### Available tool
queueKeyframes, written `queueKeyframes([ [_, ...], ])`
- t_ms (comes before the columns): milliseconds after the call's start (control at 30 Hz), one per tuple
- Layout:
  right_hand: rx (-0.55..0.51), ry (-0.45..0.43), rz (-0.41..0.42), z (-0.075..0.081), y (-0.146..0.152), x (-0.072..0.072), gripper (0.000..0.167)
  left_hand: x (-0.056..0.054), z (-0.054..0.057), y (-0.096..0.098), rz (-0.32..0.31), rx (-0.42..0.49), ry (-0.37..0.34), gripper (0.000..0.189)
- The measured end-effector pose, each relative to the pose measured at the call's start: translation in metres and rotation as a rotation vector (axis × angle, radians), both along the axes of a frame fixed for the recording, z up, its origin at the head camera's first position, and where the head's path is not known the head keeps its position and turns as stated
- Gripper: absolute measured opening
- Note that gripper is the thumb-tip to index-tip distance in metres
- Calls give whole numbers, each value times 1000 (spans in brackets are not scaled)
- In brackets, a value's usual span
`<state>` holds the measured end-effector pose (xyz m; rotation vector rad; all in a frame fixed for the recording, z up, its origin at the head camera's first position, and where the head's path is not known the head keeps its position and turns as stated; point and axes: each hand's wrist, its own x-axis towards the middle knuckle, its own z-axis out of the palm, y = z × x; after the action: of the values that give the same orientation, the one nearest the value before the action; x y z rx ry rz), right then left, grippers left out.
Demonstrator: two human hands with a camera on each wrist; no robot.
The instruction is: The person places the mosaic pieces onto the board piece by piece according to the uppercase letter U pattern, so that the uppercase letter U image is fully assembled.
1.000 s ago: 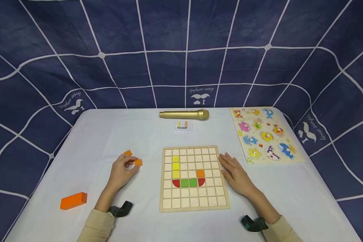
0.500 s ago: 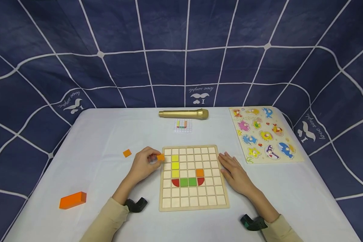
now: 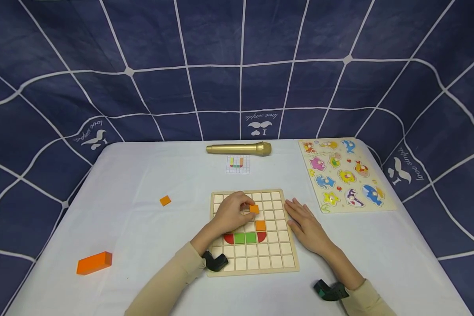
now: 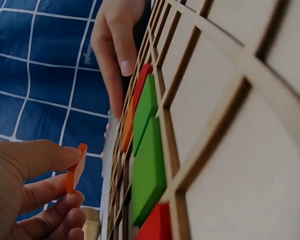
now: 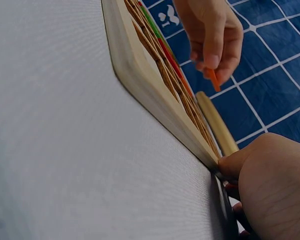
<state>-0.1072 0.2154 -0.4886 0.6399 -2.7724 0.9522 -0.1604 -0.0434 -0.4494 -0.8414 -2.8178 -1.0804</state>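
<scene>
My left hand (image 3: 230, 214) pinches an orange square tile (image 3: 254, 209) between thumb and fingers, over the upper part of a wooden grid board (image 3: 253, 273). The left wrist view shows the tile held on edge, apart from the board. Just below it in the head view, another orange tile (image 3: 260, 225) sits in a cell. Two green tiles (image 3: 245, 238) lie in a row, with a red quarter-round piece (image 3: 262, 237) at either end. The yellow tiles are hidden under my left hand. My right hand (image 3: 310, 228) rests along the board's right edge, fingers extended and touching the rim.
A loose orange tile (image 3: 165, 200) lies left of the board, and a long orange block (image 3: 94, 263) nearer the front left. Behind the board are a small pattern card (image 3: 238, 164) and a gold microphone (image 3: 237, 149). An animal puzzle board (image 3: 345, 175) lies at the back right.
My left hand has carried the orange tile rightward from the tablecloth to over the grid board, covering the yellow tiles. The right hand has stayed in place.
</scene>
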Motion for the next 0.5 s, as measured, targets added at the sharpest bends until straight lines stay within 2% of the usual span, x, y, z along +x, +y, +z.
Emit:
queueKeyframes([
  [200,9,-3,-3,0,0,0,47,-1,-6,12,-17,-36,-23,23],
  [500,7,0,-3,0,0,0,47,0,-10,17,-18,-75,-36,23],
])
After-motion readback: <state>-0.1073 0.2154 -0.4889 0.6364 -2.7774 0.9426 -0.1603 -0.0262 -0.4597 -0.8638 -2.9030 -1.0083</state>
